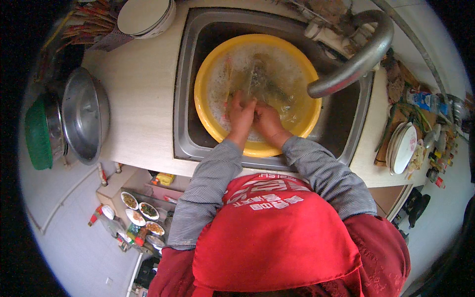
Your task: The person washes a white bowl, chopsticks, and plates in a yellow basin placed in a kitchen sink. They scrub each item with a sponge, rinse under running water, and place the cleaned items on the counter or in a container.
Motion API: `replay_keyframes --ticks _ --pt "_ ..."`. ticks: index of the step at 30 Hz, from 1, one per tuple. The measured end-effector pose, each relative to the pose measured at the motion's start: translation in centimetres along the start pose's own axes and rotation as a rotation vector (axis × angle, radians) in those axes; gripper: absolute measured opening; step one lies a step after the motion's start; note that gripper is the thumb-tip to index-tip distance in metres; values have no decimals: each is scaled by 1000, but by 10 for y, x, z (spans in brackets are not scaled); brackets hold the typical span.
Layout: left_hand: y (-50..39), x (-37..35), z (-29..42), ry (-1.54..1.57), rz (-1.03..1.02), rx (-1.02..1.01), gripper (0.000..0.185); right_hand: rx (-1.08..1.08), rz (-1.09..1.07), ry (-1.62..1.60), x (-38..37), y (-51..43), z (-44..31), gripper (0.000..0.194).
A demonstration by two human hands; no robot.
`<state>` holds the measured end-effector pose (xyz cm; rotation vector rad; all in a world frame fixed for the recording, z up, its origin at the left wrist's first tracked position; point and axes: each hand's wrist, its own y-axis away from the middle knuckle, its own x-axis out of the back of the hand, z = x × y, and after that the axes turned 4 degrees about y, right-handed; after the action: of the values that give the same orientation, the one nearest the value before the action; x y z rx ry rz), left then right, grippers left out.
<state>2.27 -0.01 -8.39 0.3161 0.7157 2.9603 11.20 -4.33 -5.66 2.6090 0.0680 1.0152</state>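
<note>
A yellow plastic basin (pixel 202 107) sits in the stainless steel sink (pixel 180 111), filled with cloudy, sudsy water. Both my hands are in it near the front rim, close together. My left hand (pixel 239 113) and my right hand (pixel 268 118) meet around something at the water's surface; the fingertips are partly under water. Beyond them a dark, blurred item (pixel 261 76) lies in the water, its kind unclear. Thin reddish and pale things show under the suds at the left. Whether the hands grip the dark item cannot be told. Gray striped sleeves cover my forearms.
A curved metal faucet (pixel 352 67) reaches over the basin's right side. Stacked white bowls (pixel 146 18) stand at the back left, a metal basin (pixel 83 115) and a green basin (pixel 39 133) at the far left. Stacked plates (pixel 402 148) stand on the right counter, near a plastic bottle (pixel 423 100).
</note>
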Motion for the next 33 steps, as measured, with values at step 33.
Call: replay_keyframes --ticks 33 --pt "-17 22 16 301 -97 94 58 300 -95 123 16 -6 18 21"
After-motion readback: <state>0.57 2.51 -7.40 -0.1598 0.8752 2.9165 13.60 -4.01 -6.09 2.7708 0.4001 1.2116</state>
